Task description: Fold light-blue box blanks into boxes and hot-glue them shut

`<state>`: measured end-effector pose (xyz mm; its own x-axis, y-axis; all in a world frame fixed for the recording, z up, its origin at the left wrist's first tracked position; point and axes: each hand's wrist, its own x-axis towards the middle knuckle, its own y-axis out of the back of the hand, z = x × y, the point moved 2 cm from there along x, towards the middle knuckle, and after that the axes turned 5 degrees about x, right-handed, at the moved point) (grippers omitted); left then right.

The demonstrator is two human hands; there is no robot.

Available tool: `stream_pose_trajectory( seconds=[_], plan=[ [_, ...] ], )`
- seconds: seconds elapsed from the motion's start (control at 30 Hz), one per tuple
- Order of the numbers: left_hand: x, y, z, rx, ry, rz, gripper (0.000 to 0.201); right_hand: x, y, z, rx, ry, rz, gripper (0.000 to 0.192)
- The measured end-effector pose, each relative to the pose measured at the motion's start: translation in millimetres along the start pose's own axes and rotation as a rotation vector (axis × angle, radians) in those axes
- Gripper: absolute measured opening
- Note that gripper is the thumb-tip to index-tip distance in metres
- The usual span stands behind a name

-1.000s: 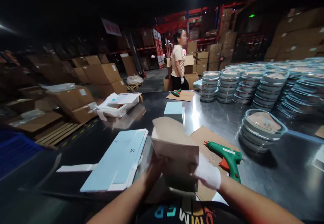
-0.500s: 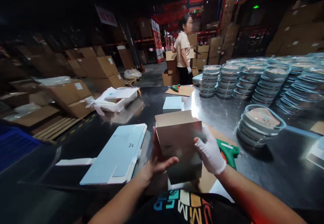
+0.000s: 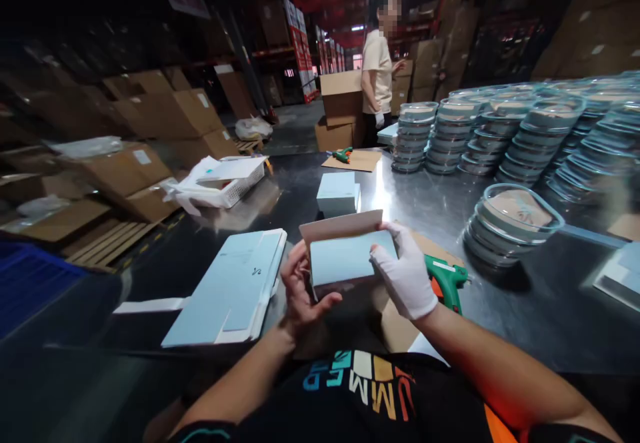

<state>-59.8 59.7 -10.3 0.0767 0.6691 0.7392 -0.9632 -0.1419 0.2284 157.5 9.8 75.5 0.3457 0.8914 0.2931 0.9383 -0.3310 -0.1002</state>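
A stack of flat blue sheets, bearing a small dark mark too small to read, lay left on the steel table. Just right of it, the bare left hand and gloved right hand clamped a small box between them, its long axis crosswise, flap up. A green glue gun lay just beyond the right hand. The shirt's letters were upside down, only partly legible.

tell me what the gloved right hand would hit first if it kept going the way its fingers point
The right hand points left across the small box it holds. Past that it would probably meet the left hand on the box's other side, though depth is unclear.
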Motion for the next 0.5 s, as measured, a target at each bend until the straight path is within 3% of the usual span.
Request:
stream_pose_trajectory(
  seconds=[0.1, 0.17, 0.23, 0.3, 0.4, 0.5],
  plan=[
    [4, 4.5, 7, 0.081, -0.071, -0.086, 0.079, 2, -1, -4, 0.083, 0.100, -0.066, 0.064],
    [10, 9.6, 11, 0.111, -0.088, -0.134, 0.067, 8, 14, -6, 0.056, 0.155, -0.124, 0.062],
    [18, 16.1, 14, 0.066, -0.059, -0.073, 0.063, 17, 42, -5, -0.190, 0.217, -0.114, 0.054],
    [25, 21.0, 15, 0.007, 0.012, 0.001, 0.061, 24, 77, 2, -0.631, 0.211, -0.051, 0.046],
    [33, 23.2, 16, -0.082, 0.154, 0.046, 0.069, 20, 127, 32, -1.216, -0.102, -0.041, 0.039],
    [35, 21.5, 15, -0.130, 0.287, 0.056, 0.079, 0, 160, 71, -1.365, -0.457, -0.164, 0.052]
  ],
)
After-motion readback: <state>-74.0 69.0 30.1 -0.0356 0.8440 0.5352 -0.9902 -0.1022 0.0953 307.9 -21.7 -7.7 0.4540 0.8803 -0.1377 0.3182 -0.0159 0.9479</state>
